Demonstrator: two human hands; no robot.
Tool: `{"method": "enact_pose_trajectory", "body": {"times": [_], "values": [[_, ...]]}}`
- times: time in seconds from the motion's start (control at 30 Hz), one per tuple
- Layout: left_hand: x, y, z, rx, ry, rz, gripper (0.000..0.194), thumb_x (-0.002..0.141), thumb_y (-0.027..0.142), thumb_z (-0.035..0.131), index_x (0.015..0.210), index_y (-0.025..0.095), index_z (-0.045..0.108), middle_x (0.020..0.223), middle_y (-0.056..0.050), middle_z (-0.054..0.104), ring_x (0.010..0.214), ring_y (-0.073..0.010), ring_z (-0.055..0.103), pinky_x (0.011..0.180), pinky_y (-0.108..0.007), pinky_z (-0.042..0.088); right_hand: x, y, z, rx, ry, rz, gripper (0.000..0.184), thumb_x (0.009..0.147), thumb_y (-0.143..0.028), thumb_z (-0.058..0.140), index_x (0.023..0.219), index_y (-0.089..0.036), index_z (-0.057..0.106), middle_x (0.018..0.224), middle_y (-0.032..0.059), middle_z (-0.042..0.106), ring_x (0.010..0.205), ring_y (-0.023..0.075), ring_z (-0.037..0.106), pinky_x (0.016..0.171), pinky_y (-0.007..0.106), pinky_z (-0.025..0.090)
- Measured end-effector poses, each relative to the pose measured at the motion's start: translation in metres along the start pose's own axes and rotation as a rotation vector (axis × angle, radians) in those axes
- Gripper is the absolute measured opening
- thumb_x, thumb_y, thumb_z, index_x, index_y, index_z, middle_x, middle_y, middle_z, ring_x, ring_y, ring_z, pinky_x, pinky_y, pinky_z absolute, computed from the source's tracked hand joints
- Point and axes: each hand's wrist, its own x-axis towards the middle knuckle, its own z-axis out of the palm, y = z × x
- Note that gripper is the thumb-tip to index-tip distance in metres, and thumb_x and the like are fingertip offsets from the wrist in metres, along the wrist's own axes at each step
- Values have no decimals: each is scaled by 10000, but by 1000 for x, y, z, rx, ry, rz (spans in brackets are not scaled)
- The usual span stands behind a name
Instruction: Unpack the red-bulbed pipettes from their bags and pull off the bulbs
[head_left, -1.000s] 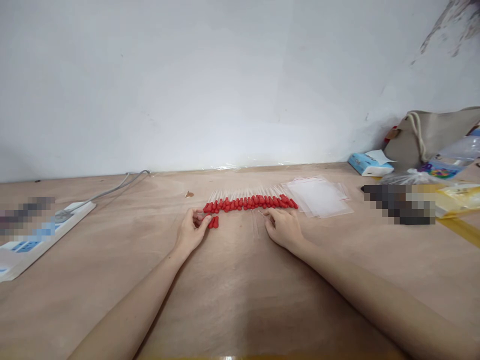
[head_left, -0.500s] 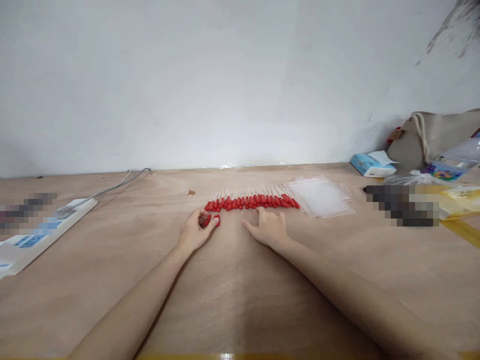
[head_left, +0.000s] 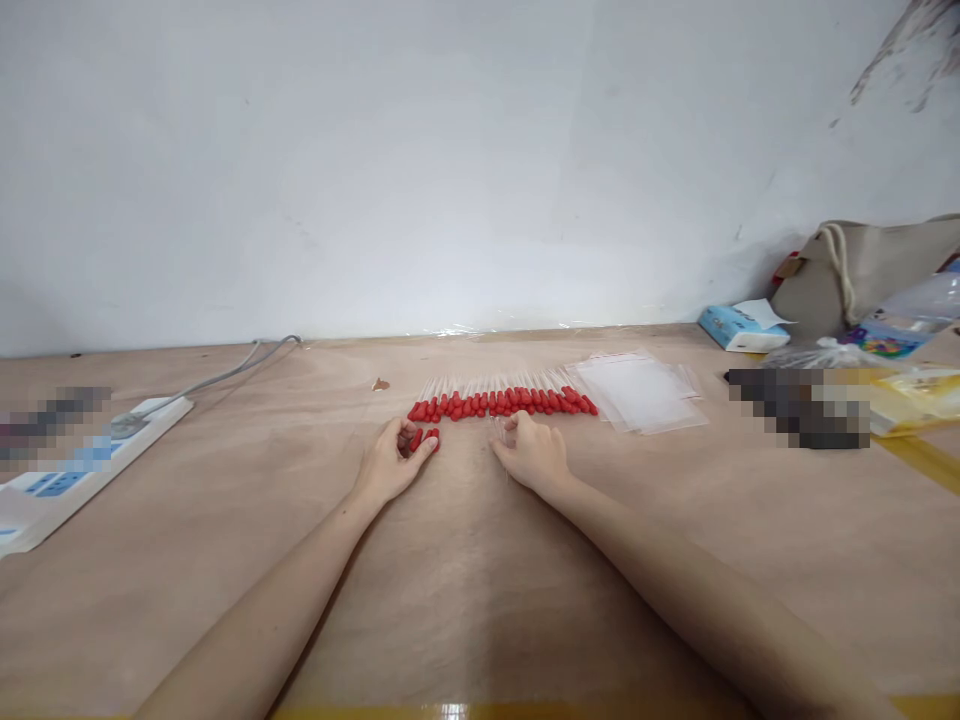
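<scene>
The right hand (head_left: 534,450), spread a moment ago, has drawn its fingers in over thin clear tubes (head_left: 498,428) on the worktop (head_left: 420,600), seemingly bunching them, while the left hand (head_left: 390,460) stays half-curled at loose red bulbs (head_left: 434,434), either grip unclear to me.

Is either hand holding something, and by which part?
The left hand has small red pieces between thumb and fingers; whether it grips them cannot be told. The right hand is at thin clear pieces; its hold, too, cannot be told.

A table (head_left: 420,590) bears red-bulbed droppers (head_left: 504,404) (clear bags (head_left: 641,393) alongside).
</scene>
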Motion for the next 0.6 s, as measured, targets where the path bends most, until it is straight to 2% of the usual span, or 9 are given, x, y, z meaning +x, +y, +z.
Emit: {"method": "enact_pose_trajectory", "body": {"times": [0.1,0.23,0.47,0.6], "values": [[0,-1,1,5,1,2,341,706,509,545,832,196,490,767,-6,554,639,-129,519,588,-253,429,-1,4,-4,40,12,0,270,768,-433,497,900,-197,515,787,37,660,796,232,611,698,331,341],[0,0,-1,16,4,11,328,708,501,546,827,200,493,764,-2,558,634,-123,509,578,-244,422,0,10,-6,82,8,-5,218,772,-337,507,936,-195,527,800,35,664,810,221,607,691,316,341],[-2,4,-3,26,3,16,318,711,493,542,821,198,500,763,-2,561,635,-127,517,580,-252,419,9,13,2,207,47,4,192,769,-328,528,913,-201,539,754,4,658,784,183,601,693,288,332],[-2,8,-6,138,109,63,307,729,479,536,853,198,524,828,-22,564,687,-150,521,657,-289,425,7,15,0,256,71,-18,188,771,-355,524,886,-206,531,735,-12,649,750,162,593,705,289,319]]}}
